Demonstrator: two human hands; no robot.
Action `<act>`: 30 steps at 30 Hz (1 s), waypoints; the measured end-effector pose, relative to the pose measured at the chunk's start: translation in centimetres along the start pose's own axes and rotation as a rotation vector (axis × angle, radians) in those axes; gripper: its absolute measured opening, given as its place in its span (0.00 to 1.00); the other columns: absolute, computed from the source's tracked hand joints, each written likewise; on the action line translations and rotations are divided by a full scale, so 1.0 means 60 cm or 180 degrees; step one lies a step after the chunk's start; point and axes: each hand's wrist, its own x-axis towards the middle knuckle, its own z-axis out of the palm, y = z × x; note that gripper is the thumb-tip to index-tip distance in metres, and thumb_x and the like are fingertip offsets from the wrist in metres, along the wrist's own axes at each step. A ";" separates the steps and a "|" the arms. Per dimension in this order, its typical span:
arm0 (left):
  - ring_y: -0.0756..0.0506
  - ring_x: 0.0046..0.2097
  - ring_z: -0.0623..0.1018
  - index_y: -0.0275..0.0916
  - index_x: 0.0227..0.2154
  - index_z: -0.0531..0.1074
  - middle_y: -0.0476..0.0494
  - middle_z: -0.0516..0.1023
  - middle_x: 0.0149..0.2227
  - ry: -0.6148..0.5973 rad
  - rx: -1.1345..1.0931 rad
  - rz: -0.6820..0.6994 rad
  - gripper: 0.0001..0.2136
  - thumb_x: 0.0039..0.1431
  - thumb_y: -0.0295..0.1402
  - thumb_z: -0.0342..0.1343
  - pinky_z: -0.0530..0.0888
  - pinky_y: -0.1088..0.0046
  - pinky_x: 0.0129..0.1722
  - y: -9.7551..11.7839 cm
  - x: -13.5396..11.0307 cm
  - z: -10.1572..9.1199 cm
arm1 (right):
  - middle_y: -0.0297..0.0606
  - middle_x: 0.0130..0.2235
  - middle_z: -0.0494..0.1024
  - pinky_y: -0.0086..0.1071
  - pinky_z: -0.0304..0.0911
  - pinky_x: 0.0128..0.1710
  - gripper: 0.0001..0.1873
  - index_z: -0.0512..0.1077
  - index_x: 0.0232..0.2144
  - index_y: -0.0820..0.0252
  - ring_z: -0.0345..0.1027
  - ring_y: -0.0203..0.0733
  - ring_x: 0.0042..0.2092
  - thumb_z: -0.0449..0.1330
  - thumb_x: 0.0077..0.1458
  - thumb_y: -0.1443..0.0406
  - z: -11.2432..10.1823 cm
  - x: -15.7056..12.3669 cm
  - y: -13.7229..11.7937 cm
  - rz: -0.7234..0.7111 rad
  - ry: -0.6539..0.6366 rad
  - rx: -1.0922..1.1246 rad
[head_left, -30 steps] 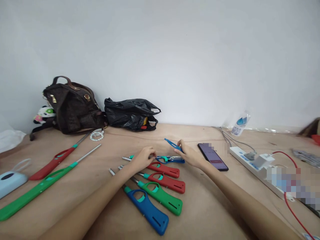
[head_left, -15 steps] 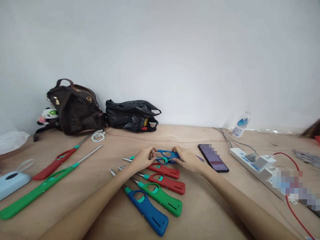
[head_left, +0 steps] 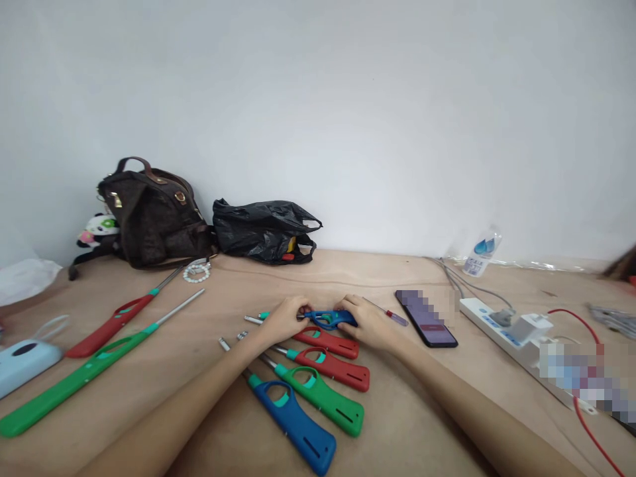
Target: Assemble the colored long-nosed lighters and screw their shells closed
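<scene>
Between my hands is a blue gas lighter [head_left: 326, 320] with a teal trigger, lying sideways above the table. My left hand [head_left: 287, 320] pinches its nozzle end, where the fingers hide most of the metal. Its handle is in the fingers of my right hand [head_left: 365, 321]. Just in front lie a red lighter [head_left: 335, 343], a second red lighter [head_left: 342, 371], a green lighter [head_left: 328, 399] and another blue lighter [head_left: 301, 424], fanned out with nozzles to the left. My left forearm passes over some of the nozzles. Behind my right hand rests a small screwdriver [head_left: 396, 318].
A phone [head_left: 427, 321] and a white power strip [head_left: 489, 319] with cables lie to the right, near a bottle [head_left: 481, 252]. On the left are a long red lighter [head_left: 112, 324] and a long green lighter [head_left: 74, 384]. A dark bag [head_left: 154, 218] and a black plastic bag [head_left: 263, 225] stand behind.
The blue shell piece that was raised apart over the open lighter now sits down on it, and my right fingers have closed over the handle. The screwdriver shows more fully.
</scene>
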 end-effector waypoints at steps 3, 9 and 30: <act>0.45 0.36 0.75 0.36 0.31 0.75 0.47 0.77 0.32 -0.0023 -0.0024 0.0022 0.12 0.44 0.20 0.51 0.70 0.73 0.38 0.000 0.000 -0.001 | 0.41 0.47 0.73 0.36 0.60 0.50 0.15 0.70 0.46 0.57 0.67 0.45 0.50 0.61 0.54 0.67 0.000 -0.001 0.002 0.0056 0.0022 0.0094; 0.46 0.36 0.75 0.36 0.32 0.75 0.47 0.77 0.32 -0.0084 -0.0129 0.0008 0.12 0.44 0.21 0.52 0.70 0.73 0.39 -0.004 0.000 -0.003 | 0.40 0.45 0.74 0.36 0.61 0.49 0.14 0.71 0.43 0.58 0.67 0.45 0.48 0.62 0.52 0.68 0.000 -0.002 0.002 0.0093 0.0034 0.0229; 0.44 0.38 0.76 0.36 0.30 0.74 0.44 0.78 0.34 -0.0123 -0.0129 -0.0126 0.04 0.52 0.28 0.55 0.72 0.69 0.41 -0.006 0.003 -0.003 | 0.40 0.43 0.74 0.35 0.61 0.47 0.07 0.73 0.40 0.59 0.67 0.44 0.46 0.61 0.58 0.65 -0.001 0.000 0.003 0.0163 -0.0047 0.0414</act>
